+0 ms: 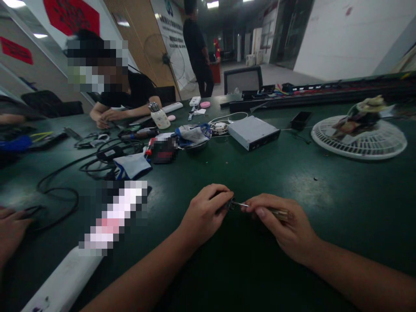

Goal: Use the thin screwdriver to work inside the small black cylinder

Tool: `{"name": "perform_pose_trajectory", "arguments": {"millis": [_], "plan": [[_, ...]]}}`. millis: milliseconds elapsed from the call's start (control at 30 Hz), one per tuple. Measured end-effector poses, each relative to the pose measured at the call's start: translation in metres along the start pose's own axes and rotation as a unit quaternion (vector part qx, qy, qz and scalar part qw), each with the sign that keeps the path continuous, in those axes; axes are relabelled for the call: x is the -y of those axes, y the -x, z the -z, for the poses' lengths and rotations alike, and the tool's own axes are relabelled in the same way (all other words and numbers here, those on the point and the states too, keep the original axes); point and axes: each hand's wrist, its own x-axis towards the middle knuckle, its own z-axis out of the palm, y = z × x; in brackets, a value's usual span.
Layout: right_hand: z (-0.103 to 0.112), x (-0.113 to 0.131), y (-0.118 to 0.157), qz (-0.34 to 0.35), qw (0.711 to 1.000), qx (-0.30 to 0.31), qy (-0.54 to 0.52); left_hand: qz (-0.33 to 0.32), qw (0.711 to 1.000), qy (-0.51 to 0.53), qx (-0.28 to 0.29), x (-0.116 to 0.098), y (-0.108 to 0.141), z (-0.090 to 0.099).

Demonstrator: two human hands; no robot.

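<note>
**Head view: two bare hands work a slim screwdriver over a green workbench**

Head view, nearest first: the right hand (281, 227) pinches a slim screwdriver (240, 204) between thumb and forefinger, the other fingers curled together around its gold-toned handle, which they partly hide. The steel shaft points left, its long axis nearly level across the view, and its tip meets a small dark metal part (230, 203). The left hand (203, 212) wraps that part in fingers pressed together, hiding most of it, so its shape cannot be made out. Both hands hang just above the dark green workbench (325, 190). To their left lie a pixelated white strip (110, 216) and another person's hand (11, 232), cut off by the frame. Farther on sit black cables (58, 195), a silver drive box (253, 132) and a round white fan grille (357, 141). A seated co-worker (136, 93) bends over the bench.
</note>
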Motion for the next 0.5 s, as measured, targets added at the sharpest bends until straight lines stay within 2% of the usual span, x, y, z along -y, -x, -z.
{"name": "perform_pose_trajectory", "arguments": {"millis": [167,333,400,500], "plan": [[-0.002,0.0025,0.0009,-0.021,0.996,0.012,0.081,0.001,0.999,-0.042,-0.003,0.0007,0.0007,0.0009],[-0.0015,-0.0008,0.0039,-0.012,0.997,-0.036,0.064,0.062,0.995,-0.081,-0.014,-0.0017,-0.0015,0.0029],[-0.0025,-0.0013,0.0014,0.0,0.996,-0.005,0.088,0.106,0.992,-0.074,-0.014,-0.0018,-0.003,0.0033],[-0.0062,-0.0014,-0.0047,0.007,0.983,0.082,0.164,0.153,0.987,-0.051,-0.013,-0.0009,-0.0049,0.003]]}}
